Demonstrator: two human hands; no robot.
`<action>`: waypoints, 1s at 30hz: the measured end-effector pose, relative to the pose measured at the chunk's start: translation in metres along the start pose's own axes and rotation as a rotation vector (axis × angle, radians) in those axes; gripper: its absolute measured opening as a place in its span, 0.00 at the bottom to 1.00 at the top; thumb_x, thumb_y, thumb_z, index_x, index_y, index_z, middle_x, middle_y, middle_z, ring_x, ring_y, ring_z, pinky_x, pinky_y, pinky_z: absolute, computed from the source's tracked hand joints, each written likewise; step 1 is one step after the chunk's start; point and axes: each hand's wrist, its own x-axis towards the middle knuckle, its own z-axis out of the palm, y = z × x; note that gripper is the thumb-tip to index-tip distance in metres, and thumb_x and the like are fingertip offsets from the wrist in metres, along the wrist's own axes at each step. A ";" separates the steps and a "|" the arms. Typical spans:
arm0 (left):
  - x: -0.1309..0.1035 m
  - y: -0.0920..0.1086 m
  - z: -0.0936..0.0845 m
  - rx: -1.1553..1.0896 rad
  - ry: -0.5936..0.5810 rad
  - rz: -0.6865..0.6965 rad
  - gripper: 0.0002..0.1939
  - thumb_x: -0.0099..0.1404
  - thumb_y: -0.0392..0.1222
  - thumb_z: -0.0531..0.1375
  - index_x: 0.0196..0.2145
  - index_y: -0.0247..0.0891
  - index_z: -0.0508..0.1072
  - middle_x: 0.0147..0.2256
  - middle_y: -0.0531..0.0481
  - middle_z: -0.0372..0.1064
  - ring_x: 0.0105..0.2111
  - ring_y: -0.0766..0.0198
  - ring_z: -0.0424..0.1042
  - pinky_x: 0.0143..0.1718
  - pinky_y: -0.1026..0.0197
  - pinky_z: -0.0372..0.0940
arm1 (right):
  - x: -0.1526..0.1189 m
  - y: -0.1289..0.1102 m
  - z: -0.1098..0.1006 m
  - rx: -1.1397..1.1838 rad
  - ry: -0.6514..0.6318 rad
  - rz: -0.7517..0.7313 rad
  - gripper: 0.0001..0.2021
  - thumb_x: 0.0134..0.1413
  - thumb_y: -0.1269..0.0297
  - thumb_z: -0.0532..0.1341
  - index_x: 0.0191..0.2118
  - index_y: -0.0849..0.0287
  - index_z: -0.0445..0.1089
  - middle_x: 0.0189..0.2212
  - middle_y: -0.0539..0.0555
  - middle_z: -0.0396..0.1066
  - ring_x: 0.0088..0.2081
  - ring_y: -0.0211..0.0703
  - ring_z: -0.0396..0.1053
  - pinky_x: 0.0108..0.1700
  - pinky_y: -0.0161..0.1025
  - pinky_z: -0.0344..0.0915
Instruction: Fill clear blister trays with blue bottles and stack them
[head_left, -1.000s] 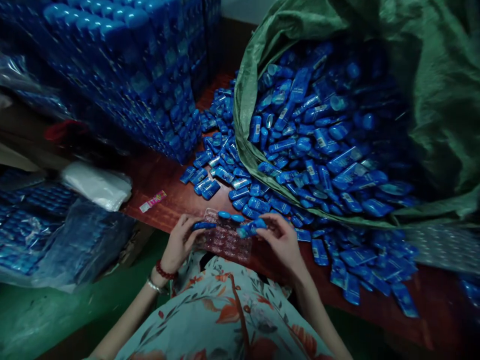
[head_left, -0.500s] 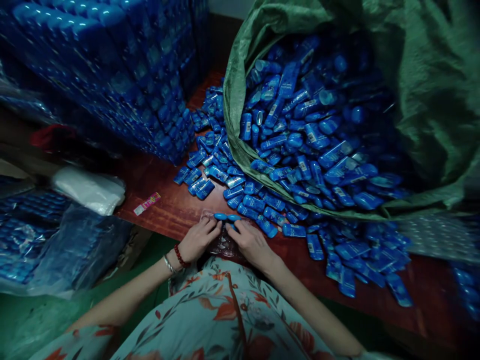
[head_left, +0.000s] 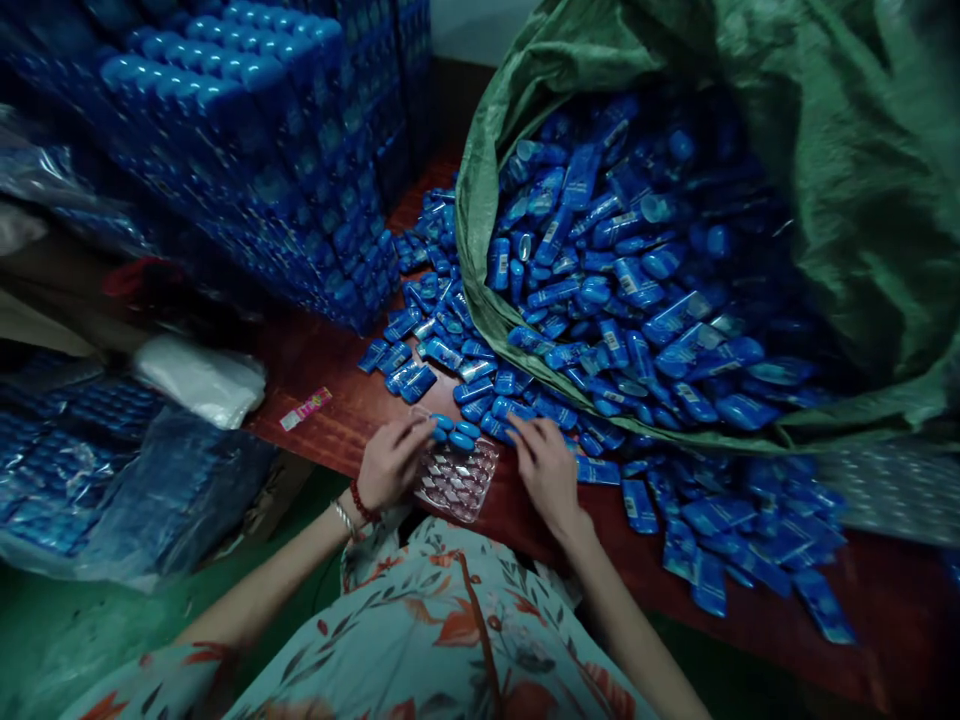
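Across the middle of the frame, slanting down toward the lower right, runs a glossy reddish-brown bench (head_left: 345,375). Bare wood shows left of centre, where a small pink wrapper (head_left: 306,408) lies near the front edge. A clear moulded tray (head_left: 459,488) rests near that edge at the lower centre, with several blue pieces (head_left: 465,429) at its top end and vacant hollows below.

At the tray's upper left is the left hand (head_left: 394,458), fingertips beside the blue pieces; whether its grip is closed on one, I cannot tell. The right hand (head_left: 547,472) is just right of the tray, fingertips at the loose blue packets (head_left: 639,506); whether its grip has closed on any is likewise unclear.

Those packets spread from centre to lower right, around the mouth of a big green woven sack (head_left: 862,170) filling the upper right, itself full of more. Clear plastic sheets (head_left: 889,495) lie at the right edge. Tall blue stacks (head_left: 232,160) crowd the upper left; at mid-left are a white plastic bundle (head_left: 201,380) and, lower, more blue goods under clear film (head_left: 217,480). Green floor (head_left: 112,640) shows lower left, a pale wall (head_left: 469,30) at top centre; the light is dim.
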 end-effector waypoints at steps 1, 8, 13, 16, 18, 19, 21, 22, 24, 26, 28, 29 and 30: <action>0.007 -0.007 0.001 -0.020 0.054 -0.116 0.14 0.68 0.40 0.49 0.49 0.39 0.65 0.43 0.42 0.66 0.42 0.60 0.68 0.42 0.58 0.66 | 0.008 0.005 -0.001 -0.057 -0.030 0.048 0.16 0.62 0.62 0.50 0.53 0.56 0.64 0.40 0.57 0.66 0.42 0.44 0.64 0.41 0.38 0.63; 0.049 -0.049 0.019 0.233 -0.188 -0.438 0.16 0.60 0.50 0.59 0.39 0.33 0.68 0.38 0.42 0.65 0.39 0.53 0.67 0.39 0.54 0.64 | 0.050 0.007 -0.007 -0.255 -0.418 0.013 0.16 0.57 0.63 0.57 0.50 0.60 0.62 0.42 0.58 0.65 0.42 0.47 0.66 0.37 0.37 0.61; 0.034 -0.047 0.021 0.168 -0.145 -0.427 0.11 0.63 0.44 0.56 0.38 0.32 0.66 0.33 0.43 0.65 0.34 0.56 0.67 0.35 0.55 0.64 | 0.023 0.013 -0.015 -0.053 -0.262 0.074 0.22 0.56 0.64 0.56 0.56 0.59 0.55 0.46 0.60 0.64 0.38 0.48 0.69 0.34 0.40 0.63; 0.016 -0.043 0.004 0.012 -0.110 -0.406 0.10 0.65 0.43 0.53 0.39 0.34 0.66 0.33 0.45 0.67 0.34 0.58 0.68 0.37 0.56 0.65 | -0.006 0.006 -0.015 0.235 -0.088 0.094 0.16 0.59 0.62 0.54 0.52 0.57 0.59 0.43 0.58 0.67 0.42 0.49 0.68 0.41 0.42 0.66; 0.003 -0.038 -0.014 -0.057 -0.056 -0.384 0.10 0.66 0.43 0.52 0.41 0.35 0.66 0.35 0.46 0.67 0.36 0.60 0.68 0.39 0.58 0.65 | -0.024 -0.007 -0.010 0.413 -0.076 0.100 0.13 0.60 0.63 0.52 0.50 0.56 0.59 0.41 0.56 0.68 0.42 0.46 0.68 0.43 0.43 0.66; -0.004 -0.033 -0.023 -0.075 -0.038 -0.374 0.10 0.66 0.42 0.52 0.41 0.36 0.67 0.35 0.47 0.67 0.36 0.61 0.68 0.39 0.59 0.65 | -0.031 -0.014 -0.006 0.480 -0.108 0.083 0.13 0.61 0.65 0.51 0.51 0.56 0.59 0.41 0.56 0.68 0.43 0.45 0.68 0.44 0.42 0.67; -0.017 -0.022 -0.038 -0.095 -0.040 -0.354 0.09 0.66 0.41 0.53 0.41 0.36 0.67 0.36 0.47 0.67 0.35 0.63 0.68 0.38 0.61 0.65 | -0.042 -0.026 0.003 0.558 -0.158 0.012 0.13 0.62 0.69 0.49 0.51 0.55 0.60 0.43 0.56 0.67 0.45 0.42 0.67 0.47 0.41 0.66; -0.022 -0.015 -0.043 -0.103 -0.043 -0.344 0.09 0.65 0.40 0.53 0.42 0.36 0.67 0.36 0.47 0.67 0.35 0.63 0.68 0.37 0.62 0.65 | -0.045 -0.030 0.008 0.560 -0.157 -0.029 0.14 0.62 0.70 0.48 0.51 0.55 0.61 0.44 0.56 0.66 0.47 0.41 0.66 0.48 0.40 0.65; -0.030 -0.001 -0.047 -0.117 -0.028 -0.324 0.10 0.65 0.38 0.55 0.44 0.36 0.66 0.37 0.47 0.67 0.36 0.64 0.69 0.38 0.62 0.66 | -0.047 -0.033 0.017 0.485 -0.127 -0.113 0.16 0.61 0.72 0.49 0.53 0.57 0.61 0.45 0.57 0.65 0.47 0.41 0.65 0.50 0.39 0.64; -0.034 0.010 -0.042 -0.126 -0.013 -0.285 0.12 0.64 0.37 0.55 0.46 0.36 0.65 0.38 0.47 0.67 0.37 0.64 0.69 0.39 0.62 0.66 | -0.046 -0.033 0.020 0.332 -0.126 -0.202 0.17 0.60 0.74 0.49 0.54 0.60 0.61 0.42 0.58 0.66 0.46 0.42 0.66 0.48 0.39 0.65; -0.033 0.016 -0.033 -0.130 -0.043 -0.192 0.11 0.65 0.35 0.54 0.46 0.37 0.65 0.38 0.46 0.68 0.38 0.63 0.68 0.40 0.61 0.66 | -0.042 -0.032 0.019 0.154 -0.161 -0.275 0.17 0.59 0.76 0.48 0.52 0.63 0.63 0.37 0.58 0.67 0.41 0.44 0.66 0.44 0.40 0.65; -0.032 0.017 -0.028 -0.125 -0.069 -0.138 0.12 0.65 0.34 0.53 0.47 0.37 0.65 0.39 0.46 0.68 0.39 0.62 0.68 0.41 0.60 0.66 | -0.040 -0.033 0.017 0.073 -0.180 -0.296 0.17 0.59 0.76 0.48 0.51 0.64 0.63 0.35 0.58 0.67 0.39 0.45 0.66 0.42 0.40 0.65; -0.030 0.017 -0.025 -0.113 -0.092 -0.084 0.13 0.66 0.33 0.51 0.47 0.37 0.65 0.40 0.44 0.68 0.40 0.61 0.67 0.41 0.59 0.66 | -0.038 -0.035 0.014 0.005 -0.199 -0.309 0.16 0.59 0.76 0.48 0.51 0.64 0.64 0.34 0.57 0.67 0.37 0.45 0.65 0.40 0.41 0.65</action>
